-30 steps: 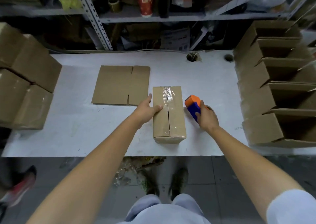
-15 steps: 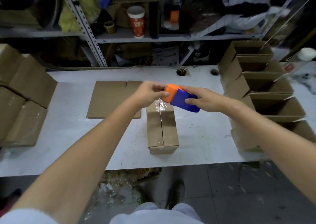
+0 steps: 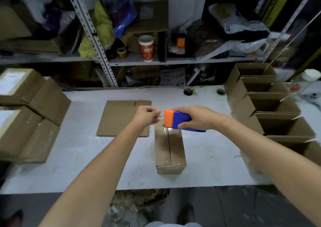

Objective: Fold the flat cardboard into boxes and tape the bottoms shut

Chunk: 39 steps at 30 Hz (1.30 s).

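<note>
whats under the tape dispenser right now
The far end of the box, with clear tape on its seam, lies below the tape dispenser held up by the right hand. The box's far edge is hidden behind them.

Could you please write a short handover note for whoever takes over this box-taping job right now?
Right hand: grips the tape dispenser, held above the far end of the folded box.
Left hand: pinches the tape end at the dispenser's orange mouth.
Done: that box lies seam up on the table, glossy tape showing along the seam; open boxes stand in a row at the right.
To do: probably one more strip on this box, then fold and tape the flat cardboard to its left.
</note>
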Motion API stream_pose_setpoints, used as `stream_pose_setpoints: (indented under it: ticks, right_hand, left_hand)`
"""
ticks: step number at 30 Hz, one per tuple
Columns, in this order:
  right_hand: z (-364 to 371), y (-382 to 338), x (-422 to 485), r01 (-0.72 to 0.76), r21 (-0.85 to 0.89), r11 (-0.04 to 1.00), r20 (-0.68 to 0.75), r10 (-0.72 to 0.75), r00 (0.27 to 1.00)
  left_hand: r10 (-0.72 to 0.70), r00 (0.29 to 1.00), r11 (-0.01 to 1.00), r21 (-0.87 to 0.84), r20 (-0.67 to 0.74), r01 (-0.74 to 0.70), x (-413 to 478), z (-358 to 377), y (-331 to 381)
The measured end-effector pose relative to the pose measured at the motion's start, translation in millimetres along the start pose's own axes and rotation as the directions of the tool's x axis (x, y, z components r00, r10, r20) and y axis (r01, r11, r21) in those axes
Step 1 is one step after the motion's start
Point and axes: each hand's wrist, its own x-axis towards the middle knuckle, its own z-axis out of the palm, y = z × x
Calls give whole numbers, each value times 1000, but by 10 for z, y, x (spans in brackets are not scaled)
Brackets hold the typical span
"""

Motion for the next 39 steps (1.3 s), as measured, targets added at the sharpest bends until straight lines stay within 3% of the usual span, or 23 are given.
stream_pose_setpoints:
  ticks: [6, 17, 23, 39]
  right_hand:
    - [-109, 426, -152, -128, -54, 990, 45, 131, 990]
    - [-132, 590, -10, -184, -5, 983, 101, 183, 978]
    - [-177, 630, 120, -194, -40, 980, 143, 197, 970]
    - [-144, 734, 493, -265, -65, 962, 312, 272, 910]
  left_hand:
    - [-80, 975, 989, -138, -207, 52, 52, -320, -129]
    - [0, 960, 1000, 7, -280, 2, 167, -274, -142]
    - [21, 970, 999, 32, -241, -14, 266, -236, -269]
    - [-204, 932, 973, 42, -300, 226, 461, 54, -542]
